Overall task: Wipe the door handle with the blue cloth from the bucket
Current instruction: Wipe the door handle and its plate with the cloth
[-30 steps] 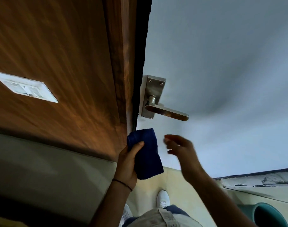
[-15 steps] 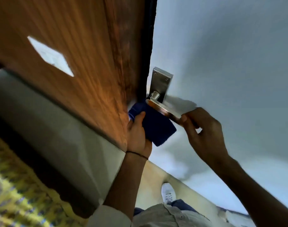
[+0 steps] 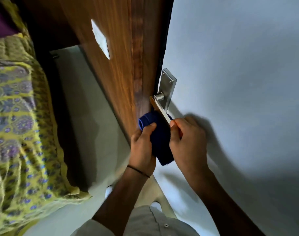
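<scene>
A metal door handle [image 3: 159,109] with a steel backplate [image 3: 167,89] is fixed on the pale door [image 3: 239,82], close to its edge. My left hand [image 3: 142,147] grips a folded dark blue cloth [image 3: 159,133] and holds it against the underside of the lever. My right hand [image 3: 188,142] is closed around the free end of the lever, just right of the cloth. The lever's tip is hidden inside that hand. The bucket is out of view.
A brown wooden panel [image 3: 114,57] with a white switch plate [image 3: 101,40] stands left of the door edge. A bed with a yellow-green patterned cover [image 3: 21,125] fills the left side. Pale floor [image 3: 87,116] lies between them. My white shoes [image 3: 109,189] show below.
The view has swung left, bringing the bed into sight. My left hand raised the cloth from below the handle up against the lever. My right hand came in and closed on the lever's end.
</scene>
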{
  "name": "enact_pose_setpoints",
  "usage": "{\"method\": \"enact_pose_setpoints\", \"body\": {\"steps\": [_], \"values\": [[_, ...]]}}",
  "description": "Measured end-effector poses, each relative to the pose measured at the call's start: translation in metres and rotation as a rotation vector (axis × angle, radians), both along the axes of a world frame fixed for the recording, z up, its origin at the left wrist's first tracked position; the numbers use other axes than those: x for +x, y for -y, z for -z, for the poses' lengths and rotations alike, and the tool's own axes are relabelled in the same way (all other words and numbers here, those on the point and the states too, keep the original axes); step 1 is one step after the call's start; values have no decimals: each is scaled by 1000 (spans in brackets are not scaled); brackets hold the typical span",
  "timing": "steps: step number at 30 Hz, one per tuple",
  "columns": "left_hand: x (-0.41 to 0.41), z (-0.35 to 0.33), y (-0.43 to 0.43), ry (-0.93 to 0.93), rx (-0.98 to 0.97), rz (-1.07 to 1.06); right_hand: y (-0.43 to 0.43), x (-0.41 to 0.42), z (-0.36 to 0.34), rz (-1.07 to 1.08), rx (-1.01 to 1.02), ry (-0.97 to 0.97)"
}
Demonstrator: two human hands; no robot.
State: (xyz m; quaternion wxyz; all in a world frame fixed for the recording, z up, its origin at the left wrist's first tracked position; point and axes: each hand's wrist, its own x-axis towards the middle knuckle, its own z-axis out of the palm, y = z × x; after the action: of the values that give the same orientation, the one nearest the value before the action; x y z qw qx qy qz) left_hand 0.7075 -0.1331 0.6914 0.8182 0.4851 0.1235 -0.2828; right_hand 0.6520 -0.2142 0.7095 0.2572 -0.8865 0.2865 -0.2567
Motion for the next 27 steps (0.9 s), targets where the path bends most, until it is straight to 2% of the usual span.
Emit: {"method": "enact_pose_setpoints", "body": {"steps": [5,12,16,18,22,27], "values": [[45,-11,21,7,-47,-154,6,-1,-2,-43,-17,-13],[-14,7,-3,40,4,79,7,-4,0,-72,-45,-14],[30,-5,12,52,-7,-83,9,-4,-1,-97,-38,14],[51,-9,21,193,82,-85,10,-4,-1,-89,-33,12],[65,-4,23,603,420,15,9,-5,2,-73,-33,9],[33,16,19,627,474,-81,11,-2,1,-68,-82,21]]}}
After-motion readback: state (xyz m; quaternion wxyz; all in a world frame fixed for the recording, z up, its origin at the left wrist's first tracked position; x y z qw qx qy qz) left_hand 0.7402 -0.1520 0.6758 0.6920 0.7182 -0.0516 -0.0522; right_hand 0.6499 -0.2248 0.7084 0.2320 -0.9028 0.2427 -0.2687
